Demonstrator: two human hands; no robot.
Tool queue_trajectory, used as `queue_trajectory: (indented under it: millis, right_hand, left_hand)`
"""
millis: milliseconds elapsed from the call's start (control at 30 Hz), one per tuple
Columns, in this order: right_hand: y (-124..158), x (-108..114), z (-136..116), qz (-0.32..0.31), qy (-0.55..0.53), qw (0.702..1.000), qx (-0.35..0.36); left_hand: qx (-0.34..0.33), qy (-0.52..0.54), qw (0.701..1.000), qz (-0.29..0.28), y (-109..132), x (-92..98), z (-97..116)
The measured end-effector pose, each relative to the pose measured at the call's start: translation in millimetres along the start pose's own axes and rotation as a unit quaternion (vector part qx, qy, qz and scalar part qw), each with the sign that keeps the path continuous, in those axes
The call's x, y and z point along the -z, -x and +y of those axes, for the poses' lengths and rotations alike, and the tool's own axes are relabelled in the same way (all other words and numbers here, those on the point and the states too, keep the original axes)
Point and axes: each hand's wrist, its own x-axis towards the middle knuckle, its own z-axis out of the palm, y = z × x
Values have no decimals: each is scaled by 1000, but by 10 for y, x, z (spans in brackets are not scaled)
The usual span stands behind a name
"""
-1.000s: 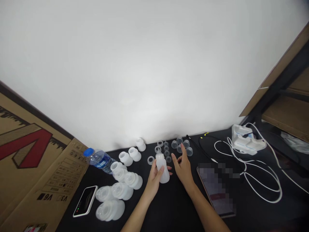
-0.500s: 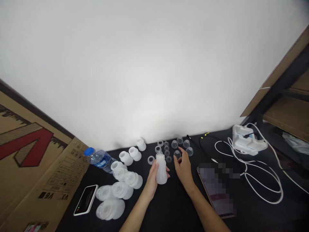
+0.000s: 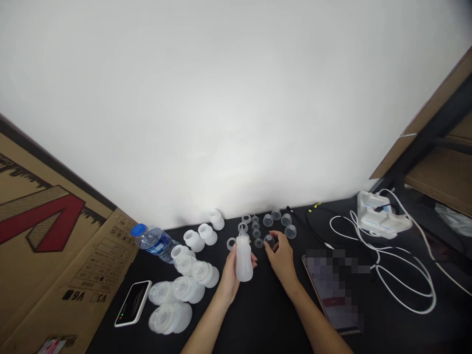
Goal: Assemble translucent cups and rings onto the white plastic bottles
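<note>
My left hand [image 3: 232, 273] is wrapped around a translucent white baby bottle [image 3: 244, 263], held nearly upright with a clear nipple on top. To its right, my right hand [image 3: 282, 255] has thumb and index finger on a clear dome cap [image 3: 269, 241], with the other fingers curled behind. Behind that hand stand several more clear dome caps [image 3: 285, 220]. Between the hands and the wall lie small clear nipples [image 3: 256, 226] in a column, beside a few clear rings [image 3: 231, 243].
Several white bottles [image 3: 188, 290] stand on the black table at left, near a water bottle [image 3: 157, 243] and a white-framed device [image 3: 133, 304]. A phone [image 3: 328, 290], white cables [image 3: 405, 302] and a white charging dock [image 3: 383, 216] occupy the right. A cardboard box [image 3: 84, 255] borders the left.
My right thumb and index finger have closed on the nearest dome cap, which has shifted slightly toward me and left. The left hand still holds the bottle, now a little more upright.
</note>
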Motion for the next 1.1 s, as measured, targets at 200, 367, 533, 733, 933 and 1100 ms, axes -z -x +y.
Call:
queue_trajectory:
  millis: [200, 367, 533, 733, 933, 1100]
  right_hand:
    - [-13, 18, -20, -5, -6, 999, -32]
    - [-19, 35, -36, -3, -10, 999, -47]
    - [-21, 28, 2, 11, 5, 999, -32]
    - [-17, 79, -132, 58, -16, 997, 37]
    - [2, 182, -369, -79, -160, 982, 66]
    - [3, 148, -397, -174, -260, 949, -35]
  left_hand:
    - [2, 5, 1000, -9, -27, 10, -22]
    - [1, 4, 1000, -10, -34, -1, -38]
    - [-12, 0, 1000, -4, -23, -4, -63]
    - [-5, -20, 1000, -16, -3, -15, -73]
    - [10, -63, 997, -46, 57, -71, -123]
    - [14, -87, 995, -47, 71, -93, -209]
